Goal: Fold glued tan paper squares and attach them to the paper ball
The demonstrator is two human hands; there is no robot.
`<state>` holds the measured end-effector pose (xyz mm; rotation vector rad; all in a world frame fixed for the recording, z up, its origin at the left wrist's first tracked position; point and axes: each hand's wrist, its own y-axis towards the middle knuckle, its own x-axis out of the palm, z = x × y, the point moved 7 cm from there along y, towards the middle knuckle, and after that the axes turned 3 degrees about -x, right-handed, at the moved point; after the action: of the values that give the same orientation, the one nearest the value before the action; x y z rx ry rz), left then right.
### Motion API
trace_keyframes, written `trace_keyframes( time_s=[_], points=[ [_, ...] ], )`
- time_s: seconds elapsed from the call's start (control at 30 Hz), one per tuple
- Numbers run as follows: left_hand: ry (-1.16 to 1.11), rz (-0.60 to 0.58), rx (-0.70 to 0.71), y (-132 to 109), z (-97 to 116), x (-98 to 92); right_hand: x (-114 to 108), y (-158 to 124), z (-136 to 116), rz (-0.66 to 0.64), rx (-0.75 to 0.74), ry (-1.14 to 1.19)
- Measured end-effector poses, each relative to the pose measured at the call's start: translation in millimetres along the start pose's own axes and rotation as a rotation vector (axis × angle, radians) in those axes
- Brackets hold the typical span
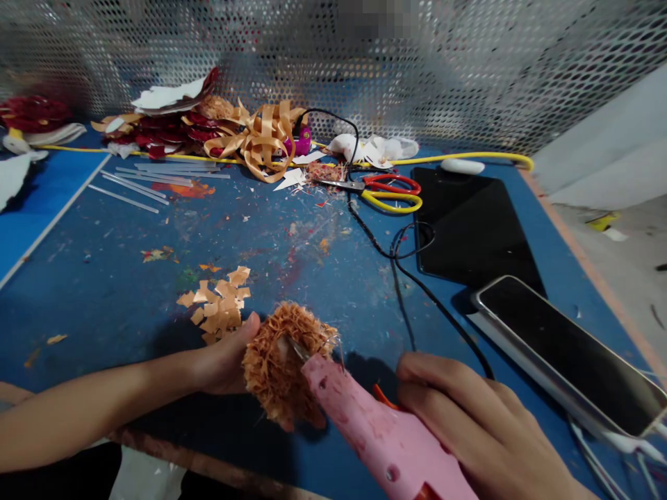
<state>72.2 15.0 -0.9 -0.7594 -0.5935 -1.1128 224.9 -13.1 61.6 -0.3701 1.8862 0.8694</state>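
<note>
My left hand [226,357] is closed around a ball covered in ruffled tan ribbon pieces [274,378]; its fingertips show under the ball. Wrapped around a pink hot glue gun [359,417] with an orange trigger, my right hand [463,410] angles it to the left. The gun's metal nozzle is at a paler patch on the ball; whether it touches, I cannot tell. Just beyond my left hand lies a small heap of cut tan ribbon squares [221,302].
Clear glue sticks [140,184], tan ribbon loops [268,135] and red-and-yellow-handled scissors [385,191] lie toward the back. A black tablet [474,222] and a phone-like device [563,347] are at the right. A black cord [417,274] crosses the blue table. Perforated metal mesh [313,62] stands behind.
</note>
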Motion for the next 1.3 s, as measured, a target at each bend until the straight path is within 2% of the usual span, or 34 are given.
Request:
trace_keyframes(
  time_s=[0.17, 0.43, 0.77, 1.0, 1.2, 1.3],
  points=[
    [0.01, 0.035, -0.013, -3, -2, -4.5, -1, -1, -1, 0.021, 0.004, 0.001],
    [-0.007, 0.014, -0.005, -2, 0, 0.3, -5, 6, -5, 0.034, -0.027, -0.029],
    [-0.013, 0.022, -0.025, -2, 0, 1.2, 2, 4, -2, 0.003, 0.004, 0.009],
    [0.0, 0.046, -0.014, -3, 0, -0.9, -7, 9, -4, 0.061, -0.018, -0.023],
    [-0.005, 0.086, 0.095, -2, 2, -8.0, -5, 10, -3, -0.044, -0.043, 0.044],
    [-0.006, 0.115, 0.151, -3, 4, -14.0, -7, 4, 4, -0.097, 0.012, 0.125]
  ],
)
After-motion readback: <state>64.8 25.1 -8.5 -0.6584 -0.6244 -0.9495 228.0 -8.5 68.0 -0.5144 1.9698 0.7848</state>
